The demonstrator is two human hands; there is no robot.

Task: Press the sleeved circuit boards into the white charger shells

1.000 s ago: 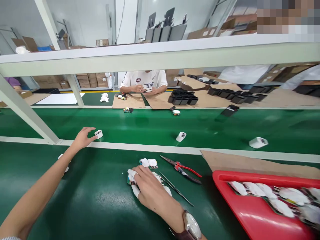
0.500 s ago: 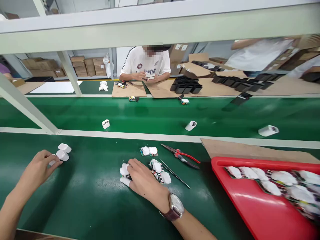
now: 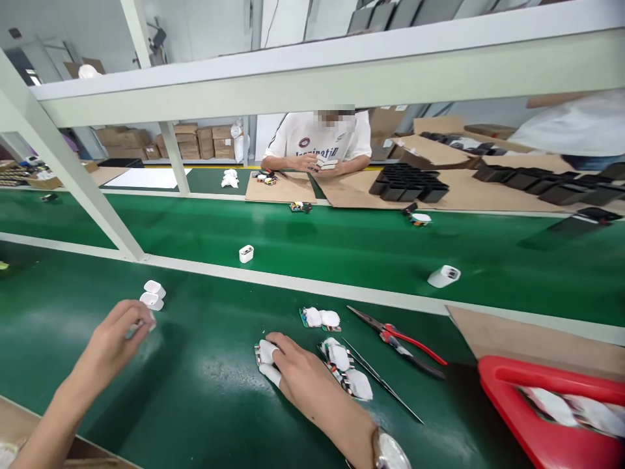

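Observation:
My left hand [image 3: 110,342] is closed on a small white plastic shell [image 3: 150,320], blurred and mostly behind the fingers. Just beyond it, two more white shells [image 3: 153,294] stand side by side on the green bench. White covers sit on the thumb and a finger of my right hand [image 3: 307,381], which pinches a small circuit board [image 3: 258,354] at the bench surface. Right of that hand lie circuit boards with white pads [image 3: 344,365], and another padded board [image 3: 319,318] is behind them. Tweezers [image 3: 383,379] and red-handled pliers [image 3: 398,340] rest farther right.
A red tray [image 3: 502,391] of padded boards stands at the right on cardboard. Beyond the pale rail, a green conveyor [image 3: 332,244] carries white housings [image 3: 444,276] and boards. A white frame post [image 3: 105,208] rises at left. A co-worker [image 3: 322,143] sits opposite, near black cases [image 3: 407,184].
The view has swung left, so things appear farther right. My left hand has drawn its white shell slightly nearer to me, away from the other two. My right hand stays on the circuit board.

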